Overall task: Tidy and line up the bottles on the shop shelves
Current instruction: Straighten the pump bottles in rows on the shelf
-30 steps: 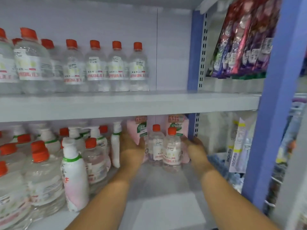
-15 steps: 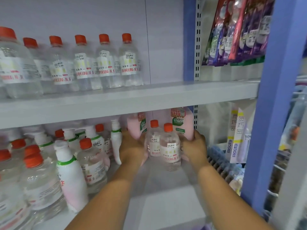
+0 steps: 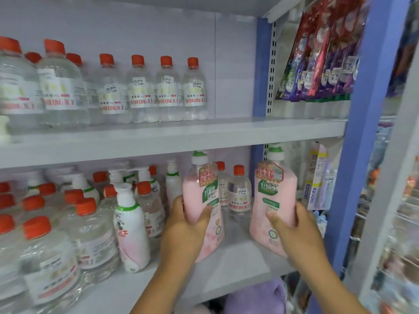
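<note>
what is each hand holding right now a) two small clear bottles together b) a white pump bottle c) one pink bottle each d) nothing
c: the left hand grips one pink bottle and the right hand grips the other pink bottle, with two small clear orange-capped bottles standing untouched behind them.

So all you get of the person is two bare forearms and two bare hands, the left hand (image 3: 184,225) and the right hand (image 3: 292,225). No sleeves reach the wrists, and there are no gloves, rings, watch or bracelets showing. Fingernails look short and plain.
</note>
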Demonstrator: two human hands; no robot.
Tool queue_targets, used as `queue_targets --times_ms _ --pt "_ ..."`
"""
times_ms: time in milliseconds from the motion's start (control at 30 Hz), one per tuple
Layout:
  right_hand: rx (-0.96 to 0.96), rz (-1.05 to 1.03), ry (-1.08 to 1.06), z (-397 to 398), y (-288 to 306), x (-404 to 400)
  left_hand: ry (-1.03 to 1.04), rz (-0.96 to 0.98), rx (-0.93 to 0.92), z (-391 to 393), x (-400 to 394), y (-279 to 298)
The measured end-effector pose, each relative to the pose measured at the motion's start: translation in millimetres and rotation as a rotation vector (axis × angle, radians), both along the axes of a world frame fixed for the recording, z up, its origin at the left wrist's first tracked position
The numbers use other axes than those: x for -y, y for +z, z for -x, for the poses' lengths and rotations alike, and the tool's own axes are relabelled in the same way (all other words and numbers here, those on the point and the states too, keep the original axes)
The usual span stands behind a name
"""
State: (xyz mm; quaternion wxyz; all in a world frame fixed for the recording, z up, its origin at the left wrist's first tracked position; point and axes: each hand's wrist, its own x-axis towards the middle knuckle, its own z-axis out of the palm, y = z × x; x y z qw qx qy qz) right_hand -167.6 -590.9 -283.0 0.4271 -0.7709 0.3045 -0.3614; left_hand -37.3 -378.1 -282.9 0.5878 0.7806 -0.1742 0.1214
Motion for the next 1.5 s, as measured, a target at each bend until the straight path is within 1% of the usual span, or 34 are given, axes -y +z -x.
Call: queue_targets --times_ms 133,300,400,467,567,667,767,867,967,1067,1167,1333,1500 --pt "0.071 -0.103 0.134 21 6 -22 -0.094 0.102 -0.055 13 -12 -6" --pt "0.103 -0.076 0.217 24 25 -52 -0.144 0.049 -0.078 25 -21 6" --pt "0.15 -0.096 0.284 39 21 -65 -0.155 0.13 -0.108 50 -44 6" --pt "0.189 -0.115 0.366 51 18 -72 -0.145 0.173 -0.12 74 -64 4" --pt "0.209 -0.173 0.518 64 15 -82 -0.072 0.237 -0.152 114 -99 0" --pt "0.187 -0.211 0.653 70 8 -101 0.079 0.268 -0.189 153 -142 -12" --pt "0.18 -0.288 0.787 71 -10 -137 0.247 0.246 -0.221 187 -191 -24" --pt "0.127 -0.324 0.925 74 -26 -194 0.384 0.211 -0.208 220 -244 -30" --pt "0.079 -0.371 1.044 76 -31 -256 0.513 0.238 -0.194 248 -303 -33" --pt "0.052 -0.366 1.158 77 -24 -327 0.579 0.27 -0.182 273 -365 -36" --pt "0.073 -0.374 1.246 75 -16 -408 0.643 0.288 -0.137 292 -437 -36" --pt "0.096 -0.439 1.312 68 -12 -553 0.709 0.323 -0.123 314 -573 -29" --pt "0.114 -0.428 1.349 56 -6 -676 0.712 0.326 -0.089 316 -691 -15"
